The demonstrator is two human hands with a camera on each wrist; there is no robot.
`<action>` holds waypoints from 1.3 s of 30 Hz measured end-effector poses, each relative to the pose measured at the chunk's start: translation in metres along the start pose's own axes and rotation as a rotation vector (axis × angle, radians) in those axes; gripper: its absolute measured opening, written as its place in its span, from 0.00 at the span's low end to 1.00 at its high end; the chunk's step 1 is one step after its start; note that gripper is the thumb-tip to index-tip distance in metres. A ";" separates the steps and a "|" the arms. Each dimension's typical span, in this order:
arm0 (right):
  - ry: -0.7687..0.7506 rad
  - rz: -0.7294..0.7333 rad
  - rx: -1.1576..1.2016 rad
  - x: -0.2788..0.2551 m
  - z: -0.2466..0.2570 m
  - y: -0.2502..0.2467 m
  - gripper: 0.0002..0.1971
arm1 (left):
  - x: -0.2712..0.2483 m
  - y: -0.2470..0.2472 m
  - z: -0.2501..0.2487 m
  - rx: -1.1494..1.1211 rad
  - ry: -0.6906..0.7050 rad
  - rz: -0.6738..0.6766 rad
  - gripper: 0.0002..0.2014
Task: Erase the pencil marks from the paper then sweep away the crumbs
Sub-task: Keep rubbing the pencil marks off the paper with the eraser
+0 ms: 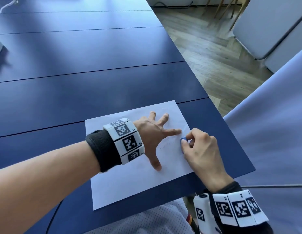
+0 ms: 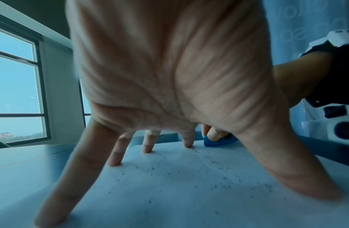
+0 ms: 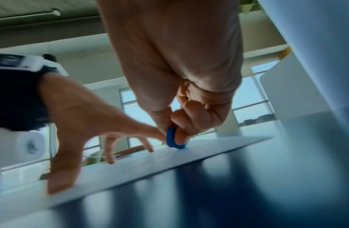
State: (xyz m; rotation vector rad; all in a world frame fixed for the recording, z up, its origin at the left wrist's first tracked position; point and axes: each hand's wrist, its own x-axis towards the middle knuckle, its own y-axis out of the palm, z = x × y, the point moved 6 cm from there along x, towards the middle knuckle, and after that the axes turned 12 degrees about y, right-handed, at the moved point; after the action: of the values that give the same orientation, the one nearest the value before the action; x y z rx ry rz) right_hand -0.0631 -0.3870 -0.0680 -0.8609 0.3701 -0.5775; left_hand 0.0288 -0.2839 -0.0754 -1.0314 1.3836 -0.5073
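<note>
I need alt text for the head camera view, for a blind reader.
A right hand pinches a small blue eraser against a white paper sheet on a dark blue table. The left hand, fingers spread, presses the sheet flat beside dark crumbs.

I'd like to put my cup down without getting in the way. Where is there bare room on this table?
The dark blue table lies bare beyond the paper's far edge and to its left. It is crowded on the paper's right half: the left hand presses there, crumbs lie scattered, and the right hand rubs the blue eraser.
</note>
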 end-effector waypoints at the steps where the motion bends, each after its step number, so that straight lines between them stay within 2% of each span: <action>1: -0.028 0.041 -0.010 -0.006 0.005 0.005 0.08 | -0.001 0.000 0.000 -0.006 -0.004 0.001 0.62; 3: -0.060 0.097 -0.027 -0.014 0.010 0.008 0.07 | 0.000 0.000 0.000 0.000 -0.004 -0.003 0.62; 7: -0.014 0.006 -0.011 0.003 -0.007 -0.006 0.07 | -0.001 0.001 0.000 0.001 0.000 -0.004 0.62; 11: -0.073 0.119 -0.023 -0.010 0.000 0.003 0.06 | -0.001 0.001 -0.001 -0.004 -0.009 0.007 0.62; 15: -0.035 0.028 -0.019 0.005 -0.009 -0.007 0.07 | -0.001 0.000 0.000 -0.006 -0.015 0.010 0.62; 19: -0.089 0.136 -0.022 -0.006 0.002 0.003 0.06 | -0.001 0.001 -0.001 0.006 -0.023 0.020 0.63; 22: -0.054 0.065 -0.028 0.009 -0.003 -0.006 0.06 | -0.001 0.001 0.001 -0.004 -0.020 0.019 0.62; 26: -0.086 0.176 -0.026 -0.009 0.001 0.003 0.06 | -0.001 0.001 0.000 -0.003 -0.019 0.025 0.62; 31: -0.015 0.031 0.017 -0.006 -0.016 -0.009 0.07 | -0.002 0.001 0.001 -0.005 -0.014 0.011 0.62; 35: -0.077 0.128 0.003 -0.027 -0.006 0.001 0.06 | -0.001 0.002 0.000 0.007 -0.014 0.009 0.62; 39: 0.000 -0.020 0.010 -0.007 -0.024 -0.015 0.07 | 0.000 0.000 0.000 0.003 -0.009 0.000 0.62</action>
State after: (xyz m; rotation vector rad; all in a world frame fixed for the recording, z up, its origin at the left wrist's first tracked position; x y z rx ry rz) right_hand -0.0865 -0.4047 -0.0705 -0.8562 0.3590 -0.5977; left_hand 0.0288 -0.2838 -0.0758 -1.0301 1.3741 -0.5042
